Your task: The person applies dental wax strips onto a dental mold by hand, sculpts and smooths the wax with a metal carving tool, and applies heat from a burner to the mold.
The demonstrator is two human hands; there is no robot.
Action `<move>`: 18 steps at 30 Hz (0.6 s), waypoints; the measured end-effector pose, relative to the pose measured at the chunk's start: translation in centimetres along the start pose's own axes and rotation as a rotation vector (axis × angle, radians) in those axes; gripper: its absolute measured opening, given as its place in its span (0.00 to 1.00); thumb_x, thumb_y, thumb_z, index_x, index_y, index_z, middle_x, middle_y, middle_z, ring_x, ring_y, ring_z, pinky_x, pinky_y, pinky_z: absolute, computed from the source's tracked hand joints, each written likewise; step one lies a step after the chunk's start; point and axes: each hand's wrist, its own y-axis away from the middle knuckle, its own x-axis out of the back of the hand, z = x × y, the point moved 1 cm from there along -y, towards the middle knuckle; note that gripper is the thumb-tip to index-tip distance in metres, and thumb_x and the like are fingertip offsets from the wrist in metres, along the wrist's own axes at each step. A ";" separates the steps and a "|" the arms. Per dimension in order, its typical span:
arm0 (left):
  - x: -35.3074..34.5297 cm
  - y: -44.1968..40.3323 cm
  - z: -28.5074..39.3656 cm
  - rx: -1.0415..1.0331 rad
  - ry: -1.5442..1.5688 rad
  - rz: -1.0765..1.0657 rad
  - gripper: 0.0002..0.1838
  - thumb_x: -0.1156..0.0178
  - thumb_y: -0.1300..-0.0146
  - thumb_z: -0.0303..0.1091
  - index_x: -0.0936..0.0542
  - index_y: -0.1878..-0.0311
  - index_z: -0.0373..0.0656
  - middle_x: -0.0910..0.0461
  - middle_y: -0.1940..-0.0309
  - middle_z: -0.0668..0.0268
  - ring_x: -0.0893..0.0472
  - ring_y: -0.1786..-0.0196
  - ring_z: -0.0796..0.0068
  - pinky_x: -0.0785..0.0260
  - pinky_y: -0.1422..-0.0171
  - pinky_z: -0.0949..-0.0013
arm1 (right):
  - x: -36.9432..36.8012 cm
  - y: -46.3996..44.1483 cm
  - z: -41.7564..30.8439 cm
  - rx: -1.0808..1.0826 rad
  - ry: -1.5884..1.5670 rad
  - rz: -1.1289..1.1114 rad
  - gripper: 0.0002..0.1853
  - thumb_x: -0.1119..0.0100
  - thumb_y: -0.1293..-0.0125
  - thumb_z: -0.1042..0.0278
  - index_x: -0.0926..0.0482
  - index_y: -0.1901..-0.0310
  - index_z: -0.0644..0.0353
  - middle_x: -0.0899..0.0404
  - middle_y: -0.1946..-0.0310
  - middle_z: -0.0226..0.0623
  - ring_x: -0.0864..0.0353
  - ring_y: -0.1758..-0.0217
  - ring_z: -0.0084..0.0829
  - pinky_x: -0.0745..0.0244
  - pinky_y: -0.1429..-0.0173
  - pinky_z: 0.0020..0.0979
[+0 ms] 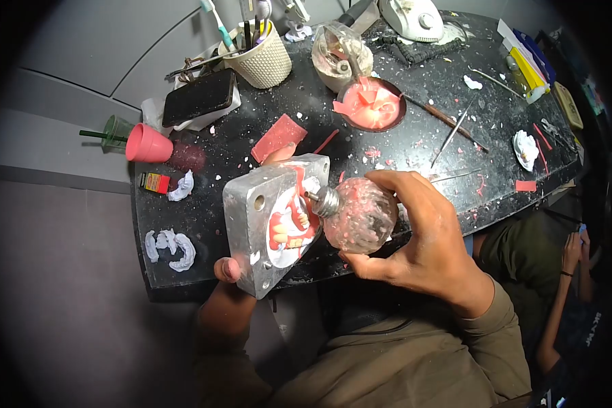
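Note:
A grey metal flask [239,224] is tilted up at the table's front edge, gripped by my left hand [230,270], whose thumb shows at its lower left and a finger over its top. Set in its face is a white plaster cast [283,257] with red wax and yellowish teeth. My right hand [425,234] is closed round a round glass burner [362,216] smeared with pink wax. The burner lies on its side, its metal neck [326,202] pointing at the teeth. No flame can be made out. Behind the flask lies a pink wax sheet [277,138].
Farther back are a bowl of pink wax [370,105], a textured cup of tools [262,62], a phone [200,97] and a pink cup [148,143]. Metal tools [453,127] and white moulds [182,251] lie about. Another person's arm [557,313] shows at the right.

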 end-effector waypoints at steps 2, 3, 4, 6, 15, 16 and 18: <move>-0.2 0.0 0.1 -0.005 -0.003 0.014 0.73 0.29 0.52 0.76 0.51 0.18 0.32 0.52 0.19 0.41 0.41 0.19 0.42 0.41 0.18 0.39 | -0.1 0.0 -0.1 -0.014 -0.015 -0.035 0.38 0.16 0.59 0.63 0.23 0.45 0.66 0.18 0.59 0.46 0.19 0.59 0.46 0.22 0.53 0.41; -0.2 0.1 0.1 -0.003 0.003 0.031 0.74 0.28 0.53 0.76 0.51 0.18 0.31 0.51 0.19 0.41 0.41 0.19 0.42 0.42 0.18 0.40 | -0.1 0.0 -0.1 -0.013 -0.014 -0.037 0.38 0.16 0.59 0.63 0.23 0.45 0.66 0.18 0.59 0.46 0.19 0.59 0.46 0.22 0.53 0.41; -0.3 0.1 0.2 -0.003 0.006 0.041 0.74 0.28 0.53 0.77 0.51 0.18 0.30 0.51 0.19 0.41 0.41 0.19 0.42 0.42 0.18 0.40 | -0.1 0.0 -0.1 -0.009 -0.019 -0.028 0.38 0.16 0.59 0.63 0.23 0.45 0.66 0.18 0.59 0.46 0.19 0.59 0.46 0.22 0.53 0.41; -0.8 0.0 0.3 0.042 0.052 0.090 0.79 0.26 0.59 0.74 0.56 0.17 0.31 0.50 0.19 0.45 0.41 0.19 0.47 0.46 0.16 0.44 | -0.2 0.0 -0.1 -0.005 -0.024 -0.020 0.38 0.16 0.59 0.63 0.23 0.45 0.66 0.18 0.59 0.46 0.19 0.59 0.46 0.22 0.53 0.41; -0.6 0.1 0.4 0.063 0.034 0.086 0.79 0.27 0.59 0.76 0.56 0.17 0.32 0.49 0.19 0.44 0.42 0.19 0.46 0.47 0.16 0.42 | -0.2 -0.2 -0.2 0.033 -0.001 0.025 0.37 0.17 0.59 0.63 0.23 0.46 0.66 0.19 0.60 0.46 0.19 0.59 0.46 0.23 0.54 0.41; -0.4 0.2 0.2 0.039 0.021 0.072 0.77 0.28 0.56 0.77 0.54 0.18 0.31 0.50 0.19 0.41 0.40 0.19 0.43 0.45 0.17 0.40 | -0.1 -0.1 -0.3 0.002 -0.006 -0.003 0.37 0.17 0.59 0.63 0.22 0.46 0.66 0.19 0.60 0.46 0.19 0.60 0.45 0.23 0.54 0.41; 0.1 0.3 0.0 0.012 -0.009 0.033 0.74 0.30 0.52 0.79 0.51 0.17 0.34 0.51 0.19 0.40 0.40 0.20 0.39 0.43 0.18 0.36 | 0.0 -0.1 -0.3 -0.029 -0.012 -0.031 0.36 0.16 0.60 0.63 0.22 0.47 0.66 0.19 0.61 0.45 0.19 0.61 0.45 0.23 0.54 0.40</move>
